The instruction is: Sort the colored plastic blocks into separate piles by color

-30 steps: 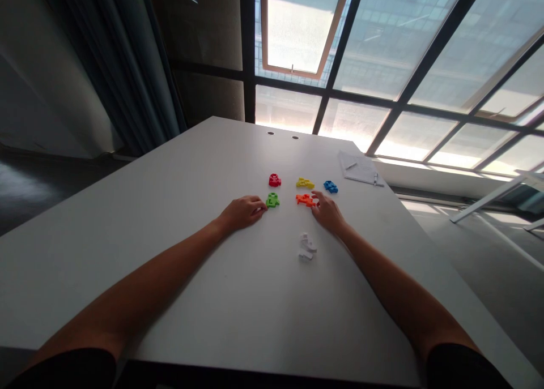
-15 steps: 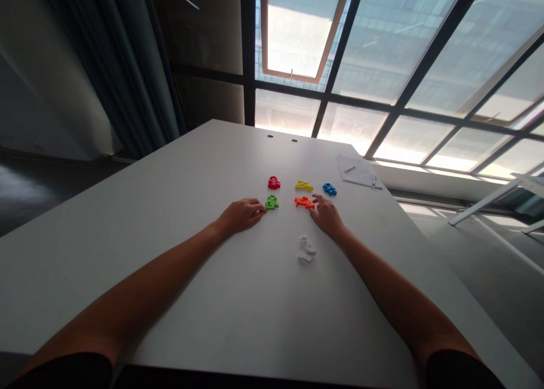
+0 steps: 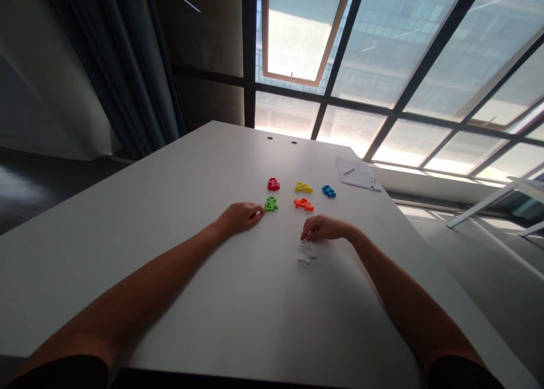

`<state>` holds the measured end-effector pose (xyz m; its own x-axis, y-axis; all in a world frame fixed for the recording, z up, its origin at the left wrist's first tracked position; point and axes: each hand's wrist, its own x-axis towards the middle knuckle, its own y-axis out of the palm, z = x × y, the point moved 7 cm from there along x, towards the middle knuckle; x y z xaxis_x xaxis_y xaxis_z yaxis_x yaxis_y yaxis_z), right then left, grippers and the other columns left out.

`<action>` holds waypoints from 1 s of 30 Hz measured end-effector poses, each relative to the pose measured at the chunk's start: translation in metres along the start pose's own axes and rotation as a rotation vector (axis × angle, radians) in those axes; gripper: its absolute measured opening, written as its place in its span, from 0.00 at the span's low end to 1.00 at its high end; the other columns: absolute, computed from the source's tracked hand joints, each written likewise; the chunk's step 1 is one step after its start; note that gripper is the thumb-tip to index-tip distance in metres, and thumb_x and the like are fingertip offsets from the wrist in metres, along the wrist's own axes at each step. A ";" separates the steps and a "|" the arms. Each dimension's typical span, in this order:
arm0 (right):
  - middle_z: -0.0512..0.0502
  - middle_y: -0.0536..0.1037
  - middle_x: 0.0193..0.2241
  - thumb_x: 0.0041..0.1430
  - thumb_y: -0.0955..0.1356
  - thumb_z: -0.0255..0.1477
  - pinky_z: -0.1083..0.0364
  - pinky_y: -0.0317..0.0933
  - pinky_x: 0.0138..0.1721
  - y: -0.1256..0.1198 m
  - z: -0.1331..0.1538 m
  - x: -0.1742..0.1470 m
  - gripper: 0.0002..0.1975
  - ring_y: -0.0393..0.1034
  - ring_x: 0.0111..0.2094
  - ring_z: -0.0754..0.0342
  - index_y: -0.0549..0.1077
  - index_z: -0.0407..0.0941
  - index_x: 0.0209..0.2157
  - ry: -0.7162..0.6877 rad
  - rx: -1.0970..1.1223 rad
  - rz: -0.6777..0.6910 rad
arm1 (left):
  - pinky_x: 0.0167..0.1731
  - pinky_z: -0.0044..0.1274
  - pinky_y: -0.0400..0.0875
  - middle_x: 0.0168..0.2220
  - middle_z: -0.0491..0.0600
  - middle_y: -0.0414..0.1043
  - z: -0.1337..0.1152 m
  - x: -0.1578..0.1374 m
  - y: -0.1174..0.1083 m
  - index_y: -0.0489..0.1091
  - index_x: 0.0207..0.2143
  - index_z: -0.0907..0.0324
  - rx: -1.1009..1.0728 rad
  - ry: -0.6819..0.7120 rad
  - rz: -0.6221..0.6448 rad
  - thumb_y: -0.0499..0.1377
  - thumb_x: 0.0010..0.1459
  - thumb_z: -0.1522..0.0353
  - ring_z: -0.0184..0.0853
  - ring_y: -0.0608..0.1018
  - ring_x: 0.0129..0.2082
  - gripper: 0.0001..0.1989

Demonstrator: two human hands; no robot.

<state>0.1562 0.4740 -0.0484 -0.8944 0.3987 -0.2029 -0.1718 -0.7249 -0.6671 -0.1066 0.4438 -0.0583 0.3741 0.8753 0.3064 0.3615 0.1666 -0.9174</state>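
Pieces in six colours lie on the table point(image 3: 170, 287), with the orange piece point(image 3: 304, 204) near their middle. Nearer the person than the orange piece are the white pieces point(image 3: 303, 259), lying close together. The right hand point(image 3: 325, 227) is between these and the orange piece, reaching in from the right; its fingers are bent and bunched, tips down at the far end of the white pieces, and I can't make out whether they grip anything. Left of the orange piece lies the green piece point(image 3: 271, 204); further left on that side, the left hand point(image 3: 242, 218) rests with loosely curled fingers, tips right at the green edge, touching or just beside it, and its grip can't be made out either. Beyond the orange piece, the yellow piece point(image 3: 303, 187) is straight behind, the red piece point(image 3: 273, 184) behind to the left, the blue piece point(image 3: 328, 191) behind to the right. Well to its right and further back lies paper point(image 3: 359, 176) with pens point(image 3: 349, 171) on it
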 end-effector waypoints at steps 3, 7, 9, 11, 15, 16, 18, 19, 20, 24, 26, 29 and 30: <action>0.44 0.81 0.38 0.57 0.76 0.43 0.57 0.67 0.38 -0.011 -0.016 -0.003 0.17 0.73 0.35 0.54 0.87 0.45 0.40 0.061 0.006 -0.075 | 0.32 0.24 0.67 0.34 0.46 0.80 -0.001 0.000 -0.001 0.78 0.42 0.51 -0.002 0.003 0.000 0.54 0.67 0.61 0.36 0.79 0.33 0.13; 0.46 0.81 0.31 0.53 0.76 0.45 0.57 0.64 0.32 -0.038 -0.057 -0.029 0.20 0.70 0.30 0.54 0.86 0.44 0.40 0.212 0.032 -0.199 | 0.33 0.24 0.67 0.34 0.46 0.79 0.002 -0.004 -0.006 0.79 0.42 0.51 -0.016 0.036 0.026 0.53 0.67 0.61 0.35 0.78 0.32 0.14; 0.48 0.79 0.27 0.51 0.76 0.47 0.57 0.62 0.28 -0.055 -0.083 -0.048 0.23 0.67 0.25 0.55 0.85 0.43 0.39 0.302 0.044 -0.301 | 0.32 0.24 0.67 0.33 0.46 0.78 0.009 -0.008 -0.012 0.79 0.42 0.51 -0.003 0.049 0.046 0.54 0.66 0.60 0.34 0.77 0.31 0.15; 0.46 0.81 0.28 0.51 0.76 0.47 0.57 0.62 0.28 -0.070 -0.104 -0.065 0.24 0.67 0.25 0.55 0.85 0.42 0.39 0.340 0.029 -0.432 | 0.32 0.24 0.67 0.32 0.46 0.78 0.021 -0.012 -0.018 0.79 0.41 0.52 0.020 0.021 0.049 0.54 0.66 0.60 0.35 0.77 0.31 0.15; 0.44 0.83 0.29 0.56 0.72 0.43 0.54 0.65 0.33 -0.087 -0.126 -0.091 0.19 0.72 0.28 0.52 0.85 0.43 0.39 0.366 -0.133 -0.750 | 0.31 0.24 0.66 0.31 0.45 0.78 0.050 -0.016 -0.027 0.79 0.42 0.51 0.020 -0.126 0.012 0.55 0.64 0.59 0.34 0.77 0.30 0.14; 0.44 0.83 0.29 0.57 0.71 0.42 0.54 0.66 0.34 -0.087 -0.128 -0.093 0.18 0.72 0.29 0.51 0.84 0.43 0.39 0.365 -0.178 -0.812 | 0.31 0.24 0.66 0.31 0.45 0.78 0.054 -0.017 -0.026 0.79 0.42 0.51 0.019 -0.158 0.005 0.55 0.64 0.59 0.35 0.77 0.29 0.14; 0.43 0.84 0.31 0.58 0.69 0.39 0.52 0.67 0.37 -0.085 -0.129 -0.094 0.16 0.73 0.30 0.50 0.84 0.44 0.41 0.360 -0.251 -0.895 | 0.30 0.24 0.65 0.31 0.44 0.78 0.058 -0.016 -0.024 0.78 0.44 0.50 0.032 -0.191 0.005 0.55 0.64 0.59 0.35 0.77 0.30 0.14; 0.43 0.84 0.31 0.59 0.69 0.38 0.52 0.67 0.38 -0.083 -0.128 -0.094 0.16 0.74 0.30 0.50 0.84 0.44 0.41 0.360 -0.281 -0.919 | 0.30 0.24 0.65 0.31 0.44 0.78 0.058 -0.016 -0.023 0.78 0.45 0.50 0.041 -0.194 0.007 0.55 0.64 0.60 0.35 0.78 0.30 0.14; 0.43 0.83 0.31 0.59 0.69 0.38 0.52 0.67 0.39 -0.081 -0.128 -0.093 0.15 0.74 0.30 0.49 0.83 0.44 0.40 0.363 -0.308 -0.939 | 0.30 0.24 0.65 0.31 0.44 0.78 0.058 -0.016 -0.022 0.78 0.45 0.49 0.048 -0.192 0.007 0.55 0.64 0.60 0.35 0.78 0.30 0.14; 0.43 0.82 0.30 0.62 0.66 0.38 0.51 0.67 0.40 -0.076 -0.119 -0.098 0.16 0.74 0.30 0.49 0.82 0.44 0.42 0.361 -0.371 -1.036 | 0.29 0.23 0.66 0.30 0.44 0.78 0.057 -0.015 -0.021 0.79 0.45 0.49 0.053 -0.207 -0.007 0.55 0.64 0.59 0.35 0.77 0.29 0.14; 0.44 0.82 0.29 0.63 0.66 0.39 0.52 0.67 0.39 -0.071 -0.109 -0.099 0.17 0.73 0.28 0.50 0.81 0.44 0.42 0.329 -0.368 -1.067 | 0.29 0.23 0.66 0.30 0.44 0.78 0.057 -0.015 -0.022 0.79 0.45 0.49 0.058 -0.213 -0.008 0.55 0.63 0.59 0.35 0.78 0.29 0.14; 0.44 0.81 0.29 0.62 0.67 0.39 0.53 0.67 0.37 -0.054 -0.089 -0.086 0.15 0.70 0.28 0.52 0.82 0.44 0.38 0.253 -0.294 -0.992 | 0.29 0.23 0.65 0.30 0.44 0.78 0.058 -0.015 -0.023 0.78 0.45 0.49 0.062 -0.214 0.000 0.55 0.63 0.59 0.35 0.78 0.29 0.14; 0.44 0.81 0.29 0.62 0.68 0.39 0.53 0.66 0.36 -0.046 -0.081 -0.078 0.15 0.70 0.28 0.52 0.82 0.44 0.36 0.221 -0.253 -0.931 | 0.29 0.23 0.65 0.30 0.44 0.78 0.058 -0.015 -0.023 0.78 0.45 0.49 0.064 -0.218 0.004 0.55 0.63 0.59 0.35 0.78 0.29 0.15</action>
<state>0.2674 0.5219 -0.0602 -0.3459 0.8631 0.3680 -0.6512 0.0616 -0.7564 -0.1698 0.4535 -0.0568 0.1801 0.9522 0.2469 0.3032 0.1850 -0.9348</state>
